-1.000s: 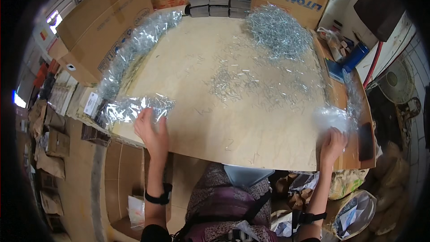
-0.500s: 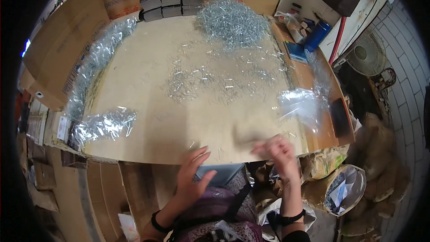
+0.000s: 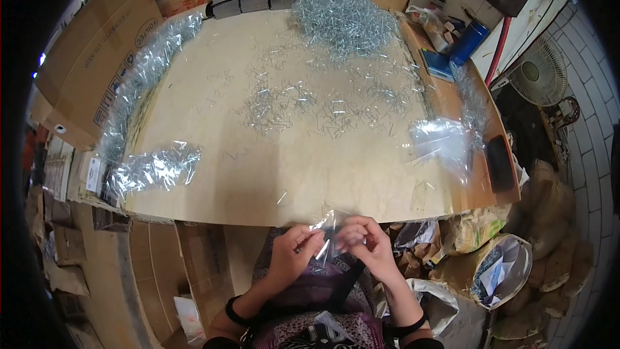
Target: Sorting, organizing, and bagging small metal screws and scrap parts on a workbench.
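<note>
Your left hand (image 3: 292,252) and right hand (image 3: 366,245) pinch one small clear bag (image 3: 328,232) at 6 o'clock, apparently empty. Filled bags (image 3: 155,167) lie at 9; a big clip heap (image 3: 342,16) at 12 remains, so much is left.

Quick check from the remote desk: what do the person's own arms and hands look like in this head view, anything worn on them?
Both forearms are bare, with no sleeves reaching them and no gloves. The left hand has a dark band around its wrist, as does the right hand; whether either is a watch or a strap is too small to tell. No rings or markings can be made out on the fingers.
</note>
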{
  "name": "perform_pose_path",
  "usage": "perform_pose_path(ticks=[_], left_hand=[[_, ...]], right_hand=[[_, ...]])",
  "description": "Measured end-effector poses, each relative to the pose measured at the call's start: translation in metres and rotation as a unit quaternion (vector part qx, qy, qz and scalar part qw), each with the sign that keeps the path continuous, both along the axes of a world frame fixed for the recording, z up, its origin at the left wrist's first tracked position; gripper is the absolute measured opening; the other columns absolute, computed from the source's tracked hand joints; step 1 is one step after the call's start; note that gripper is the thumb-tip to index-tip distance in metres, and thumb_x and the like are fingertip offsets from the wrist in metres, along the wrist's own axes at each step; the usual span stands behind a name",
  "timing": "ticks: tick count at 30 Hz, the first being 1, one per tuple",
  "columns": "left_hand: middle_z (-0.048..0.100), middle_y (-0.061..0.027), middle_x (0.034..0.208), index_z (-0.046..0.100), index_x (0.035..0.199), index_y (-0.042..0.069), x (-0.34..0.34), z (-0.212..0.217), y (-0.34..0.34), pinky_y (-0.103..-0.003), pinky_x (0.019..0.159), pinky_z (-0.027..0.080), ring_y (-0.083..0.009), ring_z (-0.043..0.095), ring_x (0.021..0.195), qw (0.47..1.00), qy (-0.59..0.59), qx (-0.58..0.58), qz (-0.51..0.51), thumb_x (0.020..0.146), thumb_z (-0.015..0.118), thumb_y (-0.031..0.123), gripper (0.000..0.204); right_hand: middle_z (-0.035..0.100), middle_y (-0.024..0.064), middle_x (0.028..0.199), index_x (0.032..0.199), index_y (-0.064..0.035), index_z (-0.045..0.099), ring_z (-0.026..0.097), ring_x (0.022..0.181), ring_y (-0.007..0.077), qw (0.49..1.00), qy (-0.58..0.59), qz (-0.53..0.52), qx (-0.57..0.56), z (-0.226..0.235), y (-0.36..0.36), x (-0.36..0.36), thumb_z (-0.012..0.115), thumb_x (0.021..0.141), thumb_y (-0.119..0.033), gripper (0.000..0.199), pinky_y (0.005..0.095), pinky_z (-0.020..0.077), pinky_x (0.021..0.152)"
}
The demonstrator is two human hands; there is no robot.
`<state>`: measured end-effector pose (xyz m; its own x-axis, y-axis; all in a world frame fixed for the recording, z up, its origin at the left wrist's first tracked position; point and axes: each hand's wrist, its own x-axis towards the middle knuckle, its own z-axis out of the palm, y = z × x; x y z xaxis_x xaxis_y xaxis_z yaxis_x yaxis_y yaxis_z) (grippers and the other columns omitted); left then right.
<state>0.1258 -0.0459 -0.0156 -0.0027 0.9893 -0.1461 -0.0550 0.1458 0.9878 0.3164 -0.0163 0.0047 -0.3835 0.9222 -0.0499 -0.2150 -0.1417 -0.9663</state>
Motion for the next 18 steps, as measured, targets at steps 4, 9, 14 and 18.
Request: perform_pose_path(ticks=[4, 9, 14, 18], left_hand=[[0.068, -0.0071, 0.084, 0.06, 0.094, -0.002, 0.0, 0.0, -0.008, -0.022, 0.068, 0.05, -0.0085, 0.063, 0.079, 1.0, -0.011, 0.006, -0.014, 0.087, 0.064, 0.006, 0.011], [0.066, -0.0065, 0.087, 0.057, 0.096, -0.003, -0.001, 0.009, -0.012, -0.026, 0.077, 0.05, -0.0108, 0.062, 0.085, 0.99, 0.031, 0.016, -0.139, 0.086, 0.063, -0.001, 0.012], [0.065, -0.0039, 0.083, 0.062, 0.091, -0.002, -0.008, 0.006, -0.009, -0.024, 0.069, 0.049, -0.0079, 0.06, 0.076, 0.996, 0.053, 0.02, -0.067, 0.085, 0.067, 0.002, 0.009], [0.067, -0.0071, 0.085, 0.064, 0.094, -0.001, -0.011, 0.003, -0.014, -0.025, 0.069, 0.05, -0.0096, 0.063, 0.076, 0.996, 0.066, 0.02, -0.05, 0.085, 0.067, 0.003, 0.011]], right_hand=[[0.065, 0.0064, 0.094, 0.107, 0.0015, 0.057, 0.062, 0.084, 0.013, 0.999, -0.001, -0.048, -0.025, -0.004, -0.002, -0.005, 0.058, 0.093, -0.006, 0.016, 0.0259, 0.0489, 0.08], [0.065, 0.0068, 0.086, 0.103, 0.0014, 0.058, 0.061, 0.076, 0.0132, 0.996, -0.081, -0.006, 0.036, -0.006, -0.005, -0.007, 0.058, 0.091, -0.005, 0.014, 0.0271, 0.0497, 0.069], [0.062, 0.0109, 0.081, 0.092, -0.0004, 0.06, 0.061, 0.073, 0.0204, 0.963, -0.25, 0.043, 0.088, 0.006, -0.01, -0.009, 0.062, 0.085, -0.001, 0.007, 0.0294, 0.0482, 0.066], [0.058, 0.0108, 0.077, 0.083, -0.0018, 0.062, 0.06, 0.076, 0.0272, 0.951, -0.271, 0.022, 0.149, -0.007, -0.009, 0.003, 0.064, 0.078, 0.002, 0.006, 0.032, 0.047, 0.068]])
